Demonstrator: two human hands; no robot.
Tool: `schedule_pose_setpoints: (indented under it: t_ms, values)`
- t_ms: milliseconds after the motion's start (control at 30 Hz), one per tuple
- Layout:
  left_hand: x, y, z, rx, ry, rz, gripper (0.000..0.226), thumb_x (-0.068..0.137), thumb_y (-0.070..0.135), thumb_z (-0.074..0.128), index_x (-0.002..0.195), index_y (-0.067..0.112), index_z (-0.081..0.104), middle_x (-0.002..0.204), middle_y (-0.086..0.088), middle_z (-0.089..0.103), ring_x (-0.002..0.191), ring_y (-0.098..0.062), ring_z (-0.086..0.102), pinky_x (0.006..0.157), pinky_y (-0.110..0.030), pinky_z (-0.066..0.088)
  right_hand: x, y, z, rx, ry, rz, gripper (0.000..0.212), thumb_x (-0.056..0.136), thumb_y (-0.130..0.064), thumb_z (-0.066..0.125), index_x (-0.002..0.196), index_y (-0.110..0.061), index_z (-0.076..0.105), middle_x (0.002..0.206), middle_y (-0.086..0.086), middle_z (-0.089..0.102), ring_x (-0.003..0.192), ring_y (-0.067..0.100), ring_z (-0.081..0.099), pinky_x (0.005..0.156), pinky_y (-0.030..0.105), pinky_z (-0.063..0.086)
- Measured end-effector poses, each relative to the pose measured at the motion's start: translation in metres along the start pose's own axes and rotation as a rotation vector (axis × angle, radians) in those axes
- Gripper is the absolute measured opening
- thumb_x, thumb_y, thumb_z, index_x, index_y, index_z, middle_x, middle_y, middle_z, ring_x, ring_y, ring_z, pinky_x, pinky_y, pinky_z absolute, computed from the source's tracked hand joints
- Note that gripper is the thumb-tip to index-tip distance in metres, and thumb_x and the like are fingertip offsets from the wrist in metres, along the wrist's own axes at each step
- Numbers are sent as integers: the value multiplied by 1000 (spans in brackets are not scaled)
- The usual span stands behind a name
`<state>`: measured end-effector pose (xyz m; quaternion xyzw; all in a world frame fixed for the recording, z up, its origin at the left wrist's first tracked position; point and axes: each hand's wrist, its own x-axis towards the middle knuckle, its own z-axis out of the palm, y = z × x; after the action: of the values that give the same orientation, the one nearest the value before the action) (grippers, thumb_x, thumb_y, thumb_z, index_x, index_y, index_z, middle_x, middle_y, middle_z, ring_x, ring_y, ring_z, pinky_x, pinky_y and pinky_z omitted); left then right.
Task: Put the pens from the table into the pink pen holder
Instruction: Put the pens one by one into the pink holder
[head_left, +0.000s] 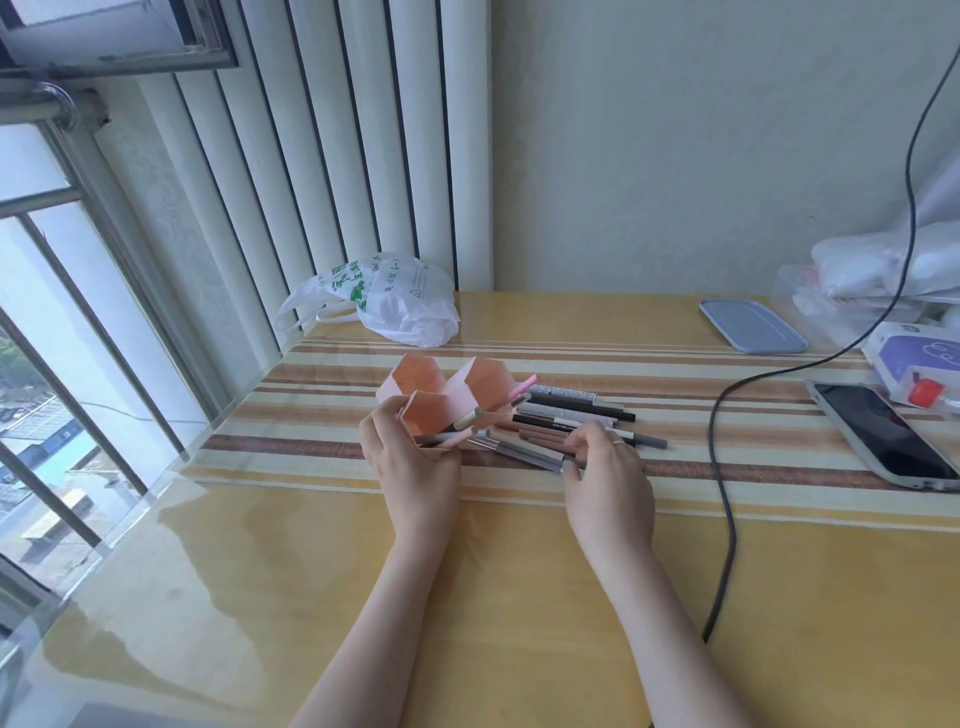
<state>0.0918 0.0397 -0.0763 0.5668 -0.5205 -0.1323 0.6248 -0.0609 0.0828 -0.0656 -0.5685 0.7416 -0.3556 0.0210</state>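
A pink pen holder (441, 387) with three hexagonal compartments stands on the striped part of the table. My left hand (410, 457) grips its near-left side, thumb on the front compartment's rim. A few pens (467, 420) lean in the front compartments, tips sticking out to the right. Several pens (571, 410), black, grey, brown and pink, lie in a loose row just right of the holder. My right hand (605, 467) rests on the near end of that row, fingers curled around a grey pen (524, 453) that lies flat.
A black cable (722, 467) runs down the table right of the pens. A phone (883, 436) lies at the right edge, with a blue lid (750, 326) and boxes behind. A white plastic bag (384, 299) sits at the back left by the window.
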Motion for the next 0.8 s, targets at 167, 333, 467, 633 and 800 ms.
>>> schedule_pose_setpoints:
  t_ms: [167,333,467,633,800]
  values:
    - [0,1,-1,-7,3,-9,60,64,-4,72,114,17,45,110,-1,43,101,-9,34,77,-16,27,-3,1,-2,-131,-100,42,17,91,-12,54,105,-20,56,105,-1,64,111,25,50,79,36,43]
    - [0,3,-1,-22,18,-33,58,65,-2,73,113,16,45,109,1,42,102,-10,35,79,-17,27,-2,3,1,-183,-145,80,14,94,-13,51,104,-19,58,112,2,61,113,25,48,83,36,41]
    - [0,4,-1,-16,20,-18,58,64,-5,70,112,15,46,108,0,42,101,-10,34,78,-17,27,-2,5,2,-213,-161,75,13,94,-14,51,103,-18,59,114,4,59,114,26,46,85,36,43]
    - [0,4,-2,-30,14,-20,59,64,-2,75,111,18,45,108,2,42,103,-14,37,78,-18,28,0,5,1,134,-61,14,5,94,-14,52,94,-14,58,96,4,65,86,24,55,66,34,43]
    - [0,5,-3,-32,15,-28,59,65,-1,74,113,16,45,108,1,41,102,-13,36,77,-18,28,4,-5,-6,754,-73,203,12,94,-9,52,87,-20,54,87,4,70,83,16,68,69,24,50]
